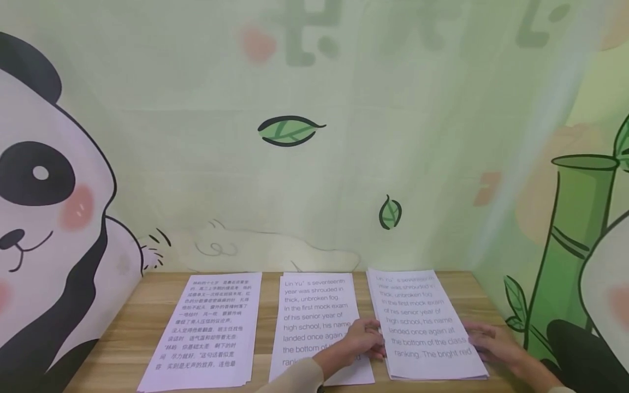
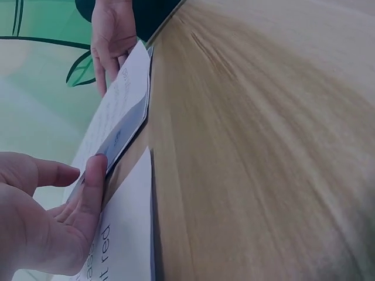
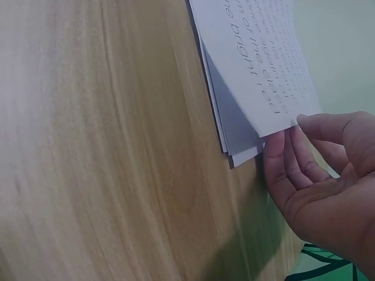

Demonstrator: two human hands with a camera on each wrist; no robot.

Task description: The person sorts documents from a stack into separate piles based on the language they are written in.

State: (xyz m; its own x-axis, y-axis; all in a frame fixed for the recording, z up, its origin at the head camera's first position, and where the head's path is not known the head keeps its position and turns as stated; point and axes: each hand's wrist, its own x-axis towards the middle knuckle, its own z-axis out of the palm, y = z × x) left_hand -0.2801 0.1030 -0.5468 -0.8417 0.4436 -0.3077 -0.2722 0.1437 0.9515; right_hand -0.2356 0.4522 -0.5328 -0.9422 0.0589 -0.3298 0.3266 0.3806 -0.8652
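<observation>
Three stacks of printed sheets lie side by side on the wooden table (image 1: 123,338), set against a wall with panda and bamboo artwork. No container is in view; the sheets rest directly on the tabletop.

The left stack (image 1: 206,333) carries Chinese text. The middle stack (image 1: 314,311) and the right stack (image 1: 422,322) carry English text in large type. The right stack lies nearest the bamboo drawing, with its top sheet lifted slightly above the sheets beneath it, as the wrist views show.

Left hand (image 1: 361,338): positioned at the left edge of the right stack, overlapping the right margin of the middle stack. In the left wrist view the fingers are extended and close together, with the thumb (image 2: 94,181) laid flat against the paper edge. The hand touches the edge rather than curling round it.

Right hand (image 1: 491,341): positioned at the right edge of the same stack, near its lower corner. In the right wrist view the fingers (image 3: 281,158) are nearly straight and pressed side by side, with the fingertips meeting the edge of the top sheet. The palm stands upright beside the stack.

Both hands thus bracket the right stack from opposite sides.
</observation>
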